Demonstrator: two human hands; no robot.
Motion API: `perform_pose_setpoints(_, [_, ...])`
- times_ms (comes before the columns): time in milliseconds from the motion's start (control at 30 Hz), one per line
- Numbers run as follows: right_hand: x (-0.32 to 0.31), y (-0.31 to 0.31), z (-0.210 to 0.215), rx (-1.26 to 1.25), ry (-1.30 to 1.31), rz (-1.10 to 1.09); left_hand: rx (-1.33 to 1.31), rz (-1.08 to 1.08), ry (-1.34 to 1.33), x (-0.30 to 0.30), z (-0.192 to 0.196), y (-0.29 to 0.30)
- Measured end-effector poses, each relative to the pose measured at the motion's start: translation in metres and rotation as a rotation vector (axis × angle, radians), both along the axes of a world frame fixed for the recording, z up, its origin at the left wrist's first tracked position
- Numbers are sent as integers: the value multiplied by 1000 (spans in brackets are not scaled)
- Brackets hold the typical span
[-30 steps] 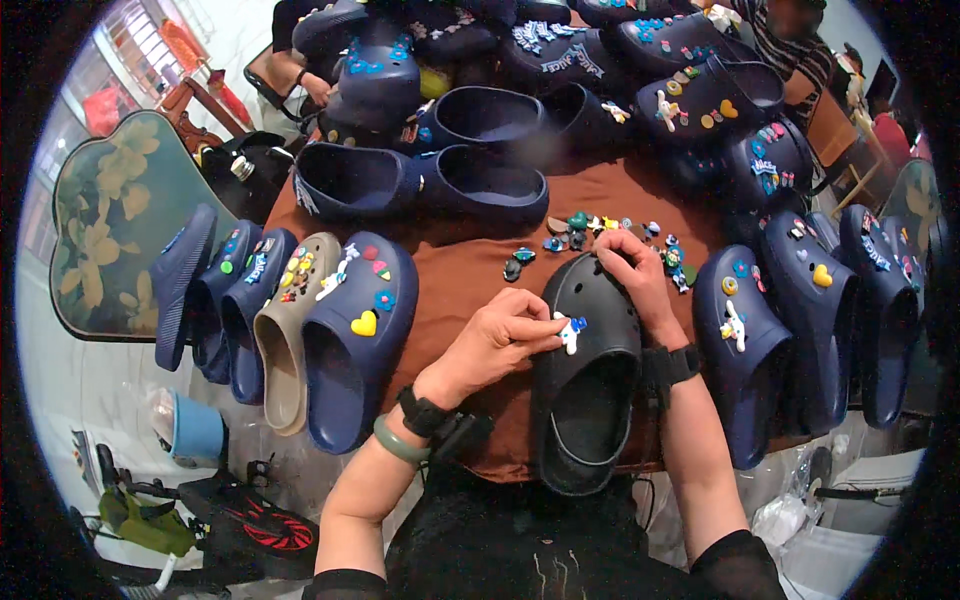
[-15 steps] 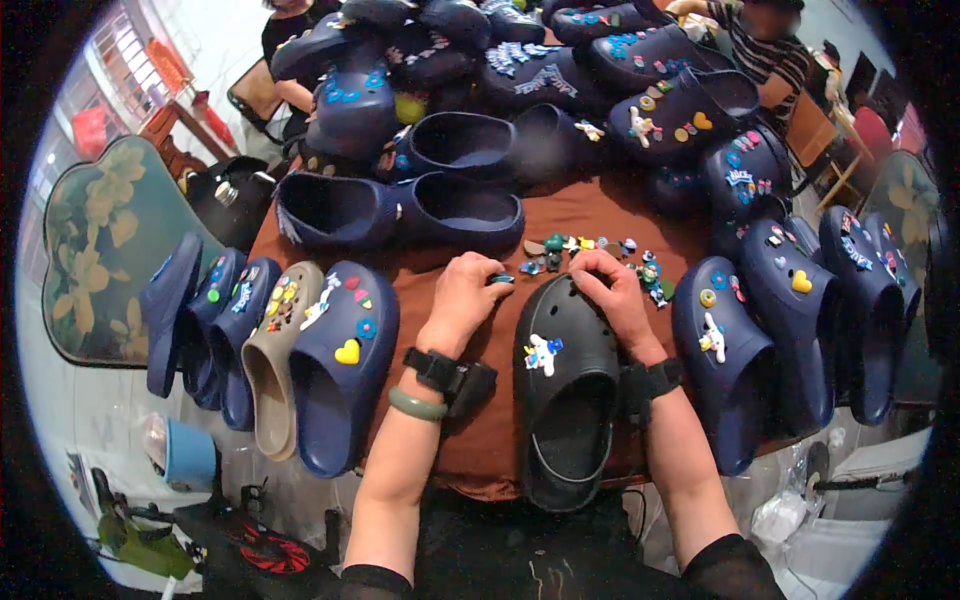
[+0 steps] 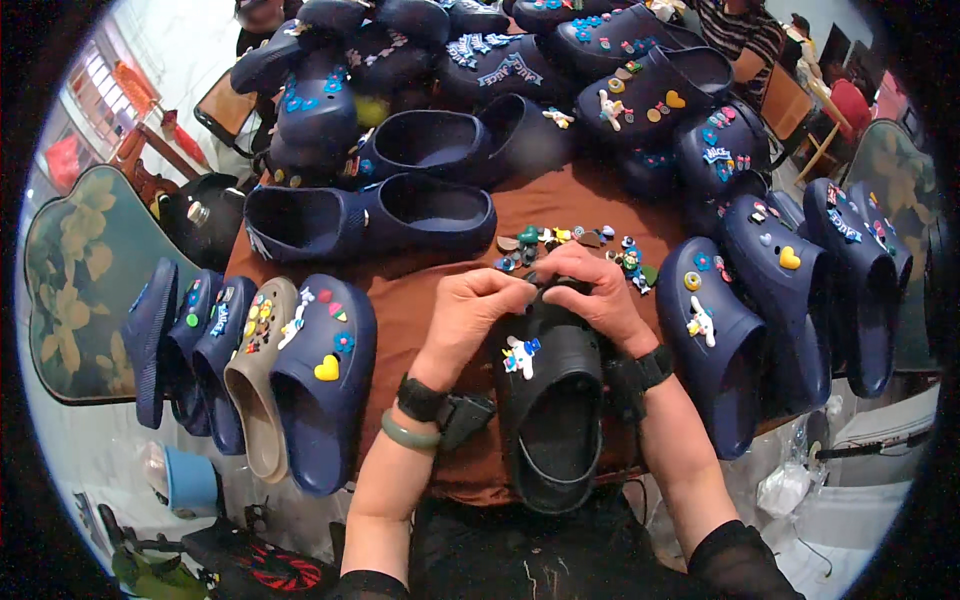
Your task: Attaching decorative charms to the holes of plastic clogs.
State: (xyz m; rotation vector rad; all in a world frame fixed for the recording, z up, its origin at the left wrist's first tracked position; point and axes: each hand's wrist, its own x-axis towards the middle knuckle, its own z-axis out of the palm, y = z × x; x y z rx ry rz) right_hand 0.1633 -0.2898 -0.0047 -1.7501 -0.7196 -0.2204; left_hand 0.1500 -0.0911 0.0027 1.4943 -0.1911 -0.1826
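Observation:
A black clog (image 3: 556, 358) lies before me, toe pointing away, with a white cartoon charm (image 3: 520, 357) fixed on the left of its upper. At its toe, my left hand (image 3: 468, 312) is closed in a pinch on a small dark charm (image 3: 530, 306), mostly covered by the fingertips. My right hand (image 3: 603, 297) curls over the toe of the clog, thumb on top and fingers bent round the front. Both hands' fingertips nearly meet there, and they hide the front of the toe. Just beyond lies a pile of loose small charms (image 3: 522, 240).
Navy clogs with charms (image 3: 330, 400) and a beige clog (image 3: 252, 375) line the left; more navy clogs (image 3: 722, 345) stand at right. Further clogs (image 3: 425, 215) are heaped across the far side of the brown tablecloth (image 3: 540, 200). People sit beyond the table.
My left hand has moved right with the small charm, up to the clog's toe. My right hand has shifted left and closed over the toe. The whole view has shifted slightly.

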Motion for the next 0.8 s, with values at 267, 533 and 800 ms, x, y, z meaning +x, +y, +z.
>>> perform_pose_setpoints(267, [-3, 4, 2, -64, 113, -23, -24, 14, -115, 5, -17, -2])
perform_pose_setpoints(533, [1, -2, 1, -234, -77, 3, 127, -163, 35, 10, -16, 10])
perform_pose_setpoints(800, [2, 2, -7, -129, 1, -14, 119, -213, -29, 7, -11, 17])
